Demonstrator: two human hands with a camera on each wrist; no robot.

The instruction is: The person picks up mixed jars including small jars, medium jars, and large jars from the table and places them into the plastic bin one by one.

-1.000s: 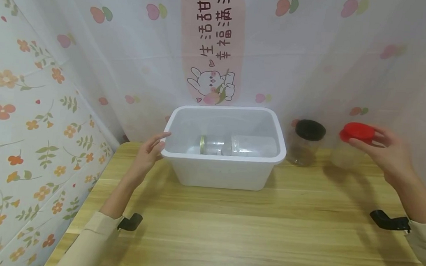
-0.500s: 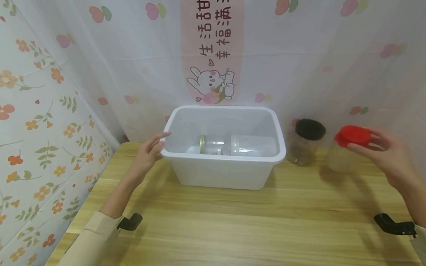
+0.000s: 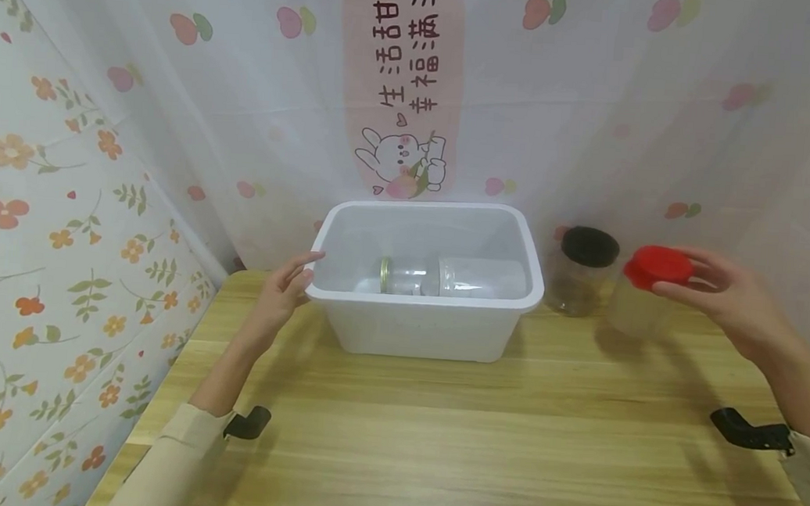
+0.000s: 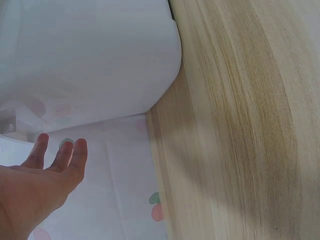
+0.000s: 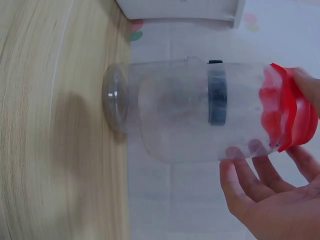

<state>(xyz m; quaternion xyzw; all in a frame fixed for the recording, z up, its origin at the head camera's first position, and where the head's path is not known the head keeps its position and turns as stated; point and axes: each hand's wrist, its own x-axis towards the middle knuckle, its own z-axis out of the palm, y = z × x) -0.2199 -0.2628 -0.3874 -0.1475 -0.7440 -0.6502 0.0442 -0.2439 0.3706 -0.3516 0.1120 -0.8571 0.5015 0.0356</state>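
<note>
My right hand [image 3: 733, 303] grips a clear jar with a red lid [image 3: 660, 268] near its top. In the right wrist view the clear jar body [image 5: 185, 120] hangs a little off the table, with the thumb on the lid and the fingers along its side. My left hand [image 3: 282, 291] rests its loosely extended fingers at the left rim of a white plastic bin [image 3: 414, 324]; the left wrist view shows several fingers [image 4: 77, 155] beside the bin's outer wall. Inside the bin lie a clear jar with a gold lid [image 3: 406, 277] and a larger clear container [image 3: 484, 278], both on their sides.
A clear jar with a black lid [image 3: 588, 250] stands upright between the bin and the red-lidded jar. The wooden table [image 3: 448, 444] stretches in front. A printed curtain [image 3: 245, 116] hangs directly behind the bin, and a floral one [image 3: 59, 260] borders the left.
My right hand has brought the red-lidded jar leftward and slightly nearer, closer to the black-lidded jar. The left hand and the bin have stayed put.
</note>
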